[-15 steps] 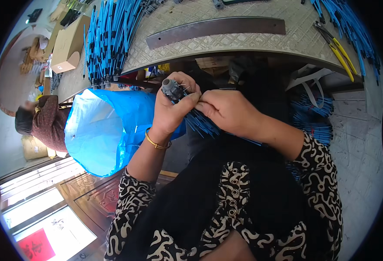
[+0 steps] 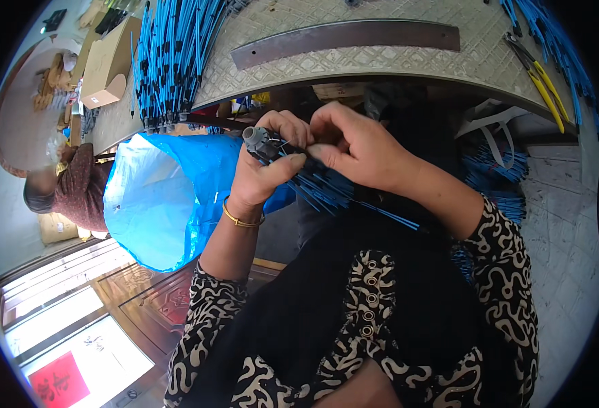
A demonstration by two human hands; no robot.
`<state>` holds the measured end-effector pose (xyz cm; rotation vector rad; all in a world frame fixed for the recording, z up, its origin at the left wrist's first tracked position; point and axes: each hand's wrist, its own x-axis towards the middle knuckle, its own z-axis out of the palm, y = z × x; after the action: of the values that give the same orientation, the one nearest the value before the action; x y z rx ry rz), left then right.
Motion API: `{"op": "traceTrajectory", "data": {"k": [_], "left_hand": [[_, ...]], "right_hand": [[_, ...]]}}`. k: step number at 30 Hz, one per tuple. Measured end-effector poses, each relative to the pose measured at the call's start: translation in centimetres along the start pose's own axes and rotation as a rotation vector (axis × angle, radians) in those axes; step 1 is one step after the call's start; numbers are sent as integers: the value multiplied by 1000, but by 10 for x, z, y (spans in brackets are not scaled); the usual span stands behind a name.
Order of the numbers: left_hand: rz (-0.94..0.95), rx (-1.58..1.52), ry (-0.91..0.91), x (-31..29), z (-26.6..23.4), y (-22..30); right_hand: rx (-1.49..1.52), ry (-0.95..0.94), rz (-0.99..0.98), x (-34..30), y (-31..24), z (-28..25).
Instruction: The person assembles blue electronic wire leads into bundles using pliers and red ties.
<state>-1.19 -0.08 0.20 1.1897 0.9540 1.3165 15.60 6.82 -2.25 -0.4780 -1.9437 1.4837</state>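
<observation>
My left hand (image 2: 255,178) is wrapped round a grey plastic fitting (image 2: 253,138) with a round open end and dark parts behind it, held above my lap. Right beside it, my right hand (image 2: 367,153) has its thumb and fingers curled together near the left fingertips. Whatever lies in that pinch is too small or hidden to name. Thin blue tubes (image 2: 323,187) with black parts spread out below both hands across my lap; whether they join the fitting cannot be made out.
A large open blue plastic bag (image 2: 207,170) stands at left. On the table are blue tube bundles (image 2: 177,61), a flat metal bar (image 2: 354,42), yellow-handled pliers (image 2: 544,81) and a cardboard box (image 2: 109,64). More tubes (image 2: 496,166) lie below, right. Another person (image 2: 78,194) sits far left.
My right hand has lifted slightly and its knuckles have risen, drawing a little away from the left. The left hand with the fitting has shifted slightly left.
</observation>
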Motion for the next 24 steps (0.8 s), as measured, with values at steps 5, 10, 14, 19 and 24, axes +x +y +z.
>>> {"op": "traceTrajectory", "data": {"k": [5,10,14,19,24], "left_hand": [[-17,74,31,-1,-2,5],[-37,84,40,-3,-2,8],[-59,91,46,-3,-2,8],[-87,88,44,-4,-2,7],[-123,73,43,-2,0,8]], "right_hand": [[85,-56,101,0,1,6],[22,-148,157,3,-1,5],[-95,-125,134,3,-1,8],[-207,-97,111,-1,-2,12],[-235,-62,54,-2,-3,11]]}}
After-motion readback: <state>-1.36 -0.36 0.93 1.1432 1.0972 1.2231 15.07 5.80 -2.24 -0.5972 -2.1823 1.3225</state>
